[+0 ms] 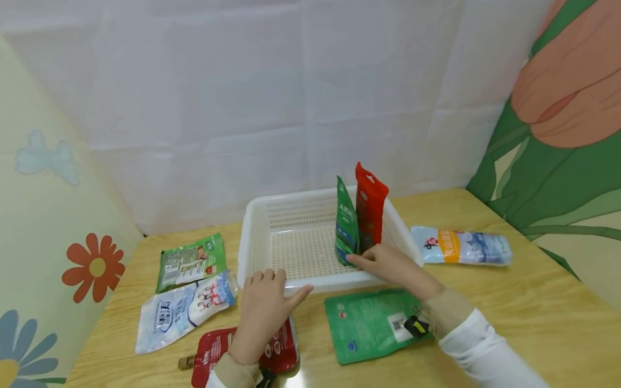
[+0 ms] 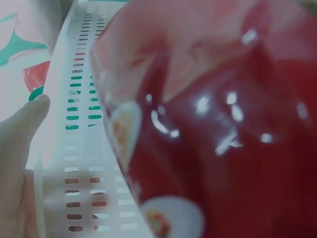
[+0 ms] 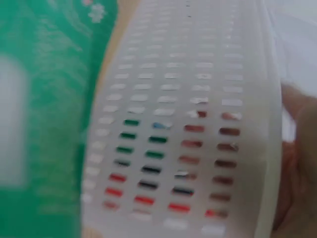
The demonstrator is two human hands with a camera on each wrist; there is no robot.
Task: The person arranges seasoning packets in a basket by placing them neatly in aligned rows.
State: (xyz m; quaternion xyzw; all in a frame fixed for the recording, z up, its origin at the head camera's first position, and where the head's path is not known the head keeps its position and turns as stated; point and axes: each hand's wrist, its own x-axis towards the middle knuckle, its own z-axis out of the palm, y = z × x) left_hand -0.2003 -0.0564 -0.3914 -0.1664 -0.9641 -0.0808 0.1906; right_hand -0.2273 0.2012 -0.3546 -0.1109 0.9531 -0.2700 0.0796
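A white plastic basket [image 1: 310, 283] stands on the table, with a green packet [image 1: 345, 221] and a red packet [image 1: 371, 202] upright in its right half. My right hand [image 1: 388, 264] reaches over the front rim and pinches the green packet low down. Its thumb lies on the packet's near lower corner; the other fingertips are hidden. My left hand [image 1: 264, 307] grips the front rim left of centre, fingers bent over it and thumb stretched right. Under that hand lies a dark red spouted pouch [image 1: 213, 350], which fills much of the left wrist view.
A green flat pouch [image 1: 361, 326] lies before the basket. Left of it are a green packet [image 1: 194, 261] and a white-blue bag [image 1: 179, 310]. A blue, white and orange bag [image 1: 466, 246] lies to the right. A white sheet [image 1: 204, 108] hangs behind.
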